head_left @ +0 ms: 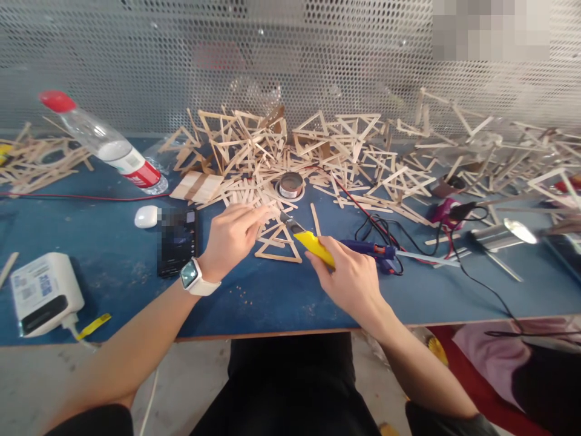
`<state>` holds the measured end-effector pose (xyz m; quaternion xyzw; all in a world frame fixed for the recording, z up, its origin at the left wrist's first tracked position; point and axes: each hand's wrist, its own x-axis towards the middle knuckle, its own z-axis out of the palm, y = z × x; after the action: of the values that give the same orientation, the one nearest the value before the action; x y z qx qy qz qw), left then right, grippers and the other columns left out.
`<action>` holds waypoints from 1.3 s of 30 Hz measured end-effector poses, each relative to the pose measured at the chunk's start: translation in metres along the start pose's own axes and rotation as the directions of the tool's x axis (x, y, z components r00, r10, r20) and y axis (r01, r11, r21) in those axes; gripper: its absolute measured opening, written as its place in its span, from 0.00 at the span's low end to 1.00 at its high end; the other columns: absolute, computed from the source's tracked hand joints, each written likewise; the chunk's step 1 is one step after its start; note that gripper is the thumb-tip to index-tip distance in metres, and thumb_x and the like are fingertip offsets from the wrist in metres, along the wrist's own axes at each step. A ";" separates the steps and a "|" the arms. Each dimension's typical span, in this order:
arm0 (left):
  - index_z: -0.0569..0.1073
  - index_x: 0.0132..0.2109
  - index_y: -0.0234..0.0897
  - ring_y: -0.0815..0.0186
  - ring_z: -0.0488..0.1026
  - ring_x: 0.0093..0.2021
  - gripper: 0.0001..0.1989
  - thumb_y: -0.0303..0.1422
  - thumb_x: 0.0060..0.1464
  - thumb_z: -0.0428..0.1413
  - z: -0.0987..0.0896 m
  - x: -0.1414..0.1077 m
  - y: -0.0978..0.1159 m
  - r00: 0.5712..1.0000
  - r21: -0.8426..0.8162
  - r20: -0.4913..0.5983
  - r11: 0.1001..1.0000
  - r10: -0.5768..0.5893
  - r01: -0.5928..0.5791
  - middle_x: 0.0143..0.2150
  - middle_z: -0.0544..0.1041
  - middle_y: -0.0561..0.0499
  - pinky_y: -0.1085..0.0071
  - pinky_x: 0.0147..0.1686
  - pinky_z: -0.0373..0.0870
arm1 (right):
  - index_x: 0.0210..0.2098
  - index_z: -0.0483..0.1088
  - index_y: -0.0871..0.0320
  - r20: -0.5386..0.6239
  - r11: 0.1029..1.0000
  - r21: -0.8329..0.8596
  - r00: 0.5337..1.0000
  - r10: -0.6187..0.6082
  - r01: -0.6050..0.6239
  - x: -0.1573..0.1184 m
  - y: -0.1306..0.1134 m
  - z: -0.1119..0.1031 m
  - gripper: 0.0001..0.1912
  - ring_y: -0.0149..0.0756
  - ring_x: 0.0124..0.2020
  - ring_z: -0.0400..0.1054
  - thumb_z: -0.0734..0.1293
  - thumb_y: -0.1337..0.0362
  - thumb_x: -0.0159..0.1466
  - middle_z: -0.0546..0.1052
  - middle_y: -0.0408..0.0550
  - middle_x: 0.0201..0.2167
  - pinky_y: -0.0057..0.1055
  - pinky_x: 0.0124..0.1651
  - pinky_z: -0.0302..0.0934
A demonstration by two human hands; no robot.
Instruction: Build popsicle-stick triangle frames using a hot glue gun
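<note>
My right hand (347,275) is closed around a yellow utility knife (318,247), its blade pointing up and left. The blade's tip is close to the fingers of my left hand (238,236), which are pressed together over the loose sticks; what they hold, if anything, is too small to make out. Just below the blade, a triangle of wooden sticks (278,259) lies flat on the blue table. A single stick (315,219) rests to the right of the blade. Behind the hands stands a small round tin (290,185) among loose sticks.
Wooden stick frames (249,139) pile along the mesh wall. On the left are a bottle (122,158), a phone (178,242), a white case (146,217) and a white device (48,293). A blue glue gun (370,248) with black cables lies right of my right hand.
</note>
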<state>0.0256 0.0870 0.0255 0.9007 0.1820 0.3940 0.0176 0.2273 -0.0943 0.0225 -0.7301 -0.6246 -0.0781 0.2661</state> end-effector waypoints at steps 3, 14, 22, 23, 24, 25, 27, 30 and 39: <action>0.83 0.56 0.33 0.61 0.83 0.40 0.13 0.24 0.74 0.54 0.001 0.000 0.001 0.998 0.015 0.006 0.998 0.062 -0.062 0.38 0.86 0.47 0.63 0.46 0.81 | 0.49 0.78 0.54 -0.011 1.000 0.010 1.000 0.006 -0.006 -0.002 0.003 -0.001 0.15 0.37 0.25 0.77 0.64 0.52 0.78 0.87 0.45 0.36 0.31 0.26 0.51; 0.80 0.58 0.32 0.59 0.83 0.44 0.15 0.24 0.76 0.50 0.007 -0.004 0.002 0.922 0.098 0.187 0.928 0.339 -0.360 0.41 0.85 0.44 0.58 0.52 0.82 | 0.52 0.80 0.53 0.050 0.999 0.015 0.998 0.041 -0.042 0.001 0.006 -0.003 0.17 0.38 0.27 0.78 0.64 0.51 0.78 0.88 0.49 0.41 0.32 0.27 0.52; 0.80 0.55 0.34 0.62 0.83 0.43 0.10 0.25 0.76 0.53 0.009 -0.002 0.012 0.927 -0.002 0.135 0.936 0.349 -0.352 0.39 0.85 0.48 0.63 0.51 0.81 | 0.51 0.77 0.55 -0.123 0.996 -0.010 0.989 0.088 -0.090 0.012 0.010 -0.027 0.17 0.38 0.29 0.79 0.65 0.49 0.77 0.86 0.48 0.37 0.31 0.29 0.56; 0.80 0.56 0.34 0.62 0.83 0.43 0.11 0.25 0.75 0.54 0.010 -0.003 0.011 0.953 -0.039 0.094 0.958 0.286 -0.284 0.41 0.85 0.47 0.63 0.50 0.82 | 0.50 0.77 0.55 -0.114 0.996 -0.017 0.990 0.086 -0.089 0.012 0.010 -0.028 0.17 0.38 0.28 0.78 0.65 0.49 0.77 0.86 0.47 0.35 0.31 0.29 0.55; 0.80 0.56 0.34 0.62 0.84 0.43 0.11 0.26 0.76 0.54 0.011 -0.003 0.011 0.974 -0.085 0.064 0.974 0.217 -0.211 0.41 0.86 0.46 0.64 0.49 0.82 | 0.50 0.77 0.55 -0.103 0.996 -0.020 0.991 0.089 -0.091 0.012 0.010 -0.029 0.17 0.38 0.27 0.77 0.64 0.49 0.77 0.85 0.47 0.34 0.32 0.28 0.55; 0.81 0.56 0.35 0.63 0.84 0.42 0.11 0.26 0.76 0.54 0.011 -0.003 0.010 0.989 -0.134 0.045 0.982 0.144 -0.137 0.41 0.86 0.47 0.66 0.47 0.81 | 0.49 0.76 0.55 -0.090 0.995 -0.022 0.992 0.093 -0.096 0.011 0.009 -0.029 0.18 0.38 0.26 0.76 0.64 0.48 0.77 0.85 0.46 0.33 0.32 0.28 0.54; 0.83 0.56 0.38 0.66 0.84 0.39 0.12 0.28 0.76 0.54 0.012 -0.003 0.011 0.999 -0.223 0.037 0.975 -0.007 0.015 0.39 0.87 0.50 0.69 0.43 0.81 | 0.49 0.75 0.55 -0.063 0.994 -0.029 0.992 0.108 -0.110 0.010 0.008 -0.030 0.18 0.38 0.26 0.75 0.64 0.48 0.77 0.84 0.46 0.32 0.32 0.29 0.55; 0.86 0.53 0.40 0.68 0.85 0.37 0.12 0.31 0.75 0.56 0.010 -0.001 0.014 0.969 -0.305 0.073 0.920 -0.235 0.246 0.37 0.87 0.52 0.72 0.40 0.79 | 0.50 0.75 0.54 -0.037 0.992 -0.063 0.994 0.102 -0.105 0.010 0.006 -0.041 0.17 0.38 0.27 0.74 0.64 0.48 0.77 0.84 0.47 0.36 0.33 0.29 0.53; 0.88 0.49 0.37 0.66 0.83 0.33 0.16 0.43 0.71 0.61 0.014 0.002 0.010 0.852 -0.551 0.176 0.669 -0.492 0.500 0.33 0.86 0.49 0.70 0.39 0.80 | 0.51 0.76 0.56 0.141 0.940 -0.328 0.978 0.151 -0.098 0.072 -0.002 -0.050 0.10 0.43 0.30 0.75 0.72 0.61 0.71 0.85 0.54 0.42 0.36 0.31 0.48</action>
<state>0.0397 0.0799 0.0187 0.7703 0.2914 0.4049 0.3972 0.2512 -0.0558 0.0976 -0.8055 -0.5759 -0.1008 0.0965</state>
